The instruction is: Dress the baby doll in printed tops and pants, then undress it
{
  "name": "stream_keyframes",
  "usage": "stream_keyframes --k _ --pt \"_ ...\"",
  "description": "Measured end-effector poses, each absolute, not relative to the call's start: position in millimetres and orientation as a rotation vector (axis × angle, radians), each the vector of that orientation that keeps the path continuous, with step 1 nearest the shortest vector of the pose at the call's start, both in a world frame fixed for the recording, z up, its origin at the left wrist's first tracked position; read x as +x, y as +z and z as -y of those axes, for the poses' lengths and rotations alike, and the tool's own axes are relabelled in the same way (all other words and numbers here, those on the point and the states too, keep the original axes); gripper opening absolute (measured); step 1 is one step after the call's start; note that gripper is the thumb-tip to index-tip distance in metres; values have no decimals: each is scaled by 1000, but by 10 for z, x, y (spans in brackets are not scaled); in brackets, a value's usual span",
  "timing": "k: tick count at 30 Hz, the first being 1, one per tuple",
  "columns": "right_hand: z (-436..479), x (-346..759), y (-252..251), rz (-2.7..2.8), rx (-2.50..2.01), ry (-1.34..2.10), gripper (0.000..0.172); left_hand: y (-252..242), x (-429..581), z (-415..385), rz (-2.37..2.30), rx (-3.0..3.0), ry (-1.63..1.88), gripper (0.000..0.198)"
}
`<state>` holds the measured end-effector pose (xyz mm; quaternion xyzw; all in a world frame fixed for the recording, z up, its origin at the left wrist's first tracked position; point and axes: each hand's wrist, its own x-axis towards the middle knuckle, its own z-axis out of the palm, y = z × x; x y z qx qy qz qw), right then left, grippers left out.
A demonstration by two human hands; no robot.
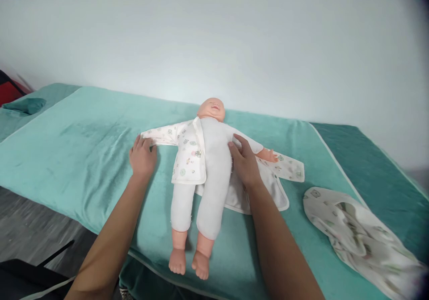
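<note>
A baby doll (216, 166) with a white cloth body lies on its back, head toward the wall. A printed baby shirt (188, 157) covers its arm and chest on the left; the other half spreads under and beside the body, its loose sleeve (291, 168) stretched out flat to the right. My left hand (143, 156) is closed on the cuff of the worn sleeve, and the doll's hand there is hidden. At the doll's right-hand side in view, my right hand (247, 160) holds the body just below the armpit, thumb and forefinger against the white cloth; its other fingers are mostly hidden.
The doll lies on a bed with a green cover (100, 157). A crumpled printed baby garment (355, 233) is at the right. A white wall (214, 41) rises behind the bed. Something black (30, 280) stands on the floor at lower left.
</note>
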<state>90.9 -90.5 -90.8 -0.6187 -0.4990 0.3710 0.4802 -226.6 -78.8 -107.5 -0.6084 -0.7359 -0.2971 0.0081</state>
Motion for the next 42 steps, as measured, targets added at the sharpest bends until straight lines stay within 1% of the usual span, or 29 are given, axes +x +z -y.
stream_keyframes --k 4,8,13,17,20,22,25,27,31,34,36,39,42 --pt "905 915 -921 1227 -1511 912 74 -1081 -2279 760 2378 -1800 -931 26" --pt "894 930 -955 1230 -1504 914 70 -1091 -2341 679 2424 -1774 -884 24" --pt "871 944 -990 1263 -1472 888 69 -1105 -2414 626 2308 -1679 -1052 24" --pt "845 935 -1002 1276 -1401 913 69 -1044 -2256 709 1966 -1857 -1364 22" --pt "835 927 -1015 1278 -1329 941 67 -911 -1931 739 1851 -2114 -1485 29" --pt "834 927 -1022 1265 -1301 949 62 -775 -1678 699 1899 -2367 -1553 37" --pt "836 934 -1020 1241 -1298 972 49 -523 -1366 571 1954 -2646 -1573 45" --pt "833 942 -1010 1246 -1306 984 41 -357 -1219 479 1906 -2785 -1482 47" --pt "826 970 -968 1237 -1276 1008 33 -104 -958 343 1693 -3031 -1227 46" --pt "834 1011 -919 1249 -1149 1121 25 10 -693 241 1583 -3127 -1090 44" --pt "848 1040 -892 1255 -1014 1215 24 61 -475 157 1546 -3216 -753 44" --pt "873 1064 -870 1237 -867 1314 30 136 -136 41 1429 -3306 -28 48" --pt "900 1067 -849 1292 -878 1288 32 252 127 -23 1334 -3302 398 58"
